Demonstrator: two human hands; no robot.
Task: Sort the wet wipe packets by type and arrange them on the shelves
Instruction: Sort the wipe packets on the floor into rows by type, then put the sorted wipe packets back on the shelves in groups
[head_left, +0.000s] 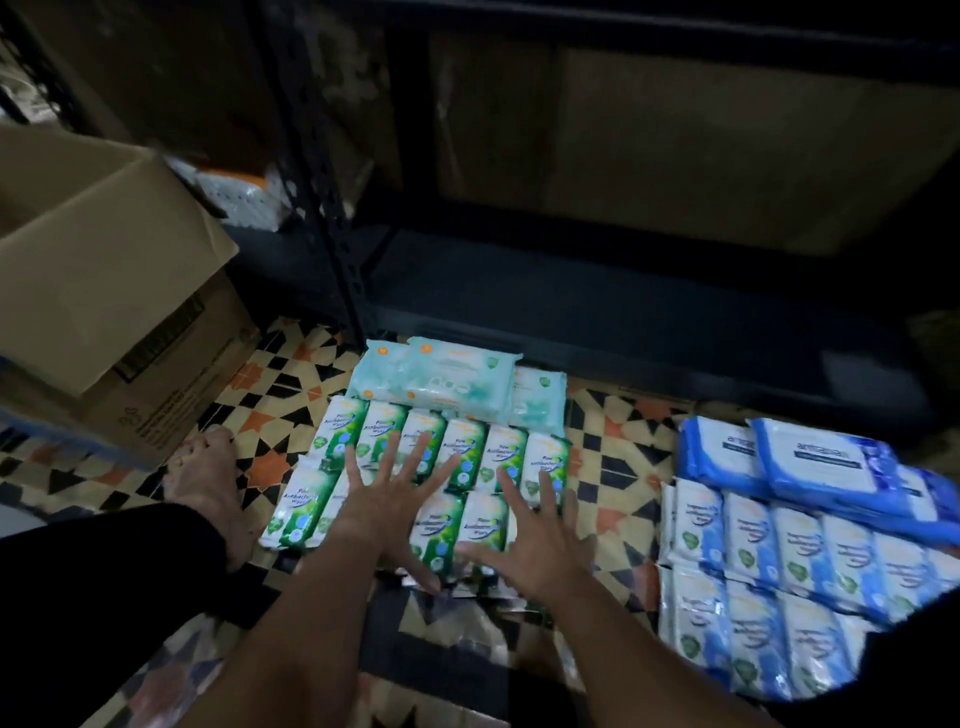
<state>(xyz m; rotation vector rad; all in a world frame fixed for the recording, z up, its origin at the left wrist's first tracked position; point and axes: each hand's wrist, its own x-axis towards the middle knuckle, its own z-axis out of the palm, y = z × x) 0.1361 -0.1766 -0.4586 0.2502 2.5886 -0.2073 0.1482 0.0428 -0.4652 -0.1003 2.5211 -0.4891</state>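
Several green-and-white antibacterial wipe packets (470, 457) lie in two rows on the patterned tile floor. My left hand (392, 501) and my right hand (540, 535) hover just over the near row with fingers spread straight, holding nothing. Behind the green rows lie pale mint wipe packets (452, 382). To the right, several blue-and-white packets (769, 561) sit in rows, with larger blue packs (815, 460) stacked on their far end. The dark metal shelf (597, 306) stands low behind everything; its bottom board looks bare.
An open cardboard box (104, 291) sits at the left on the floor. My bare foot (208, 478) and dark trouser leg rest beside the green packets. A perforated black shelf post (317, 187) rises left of centre; white packages lie behind it.
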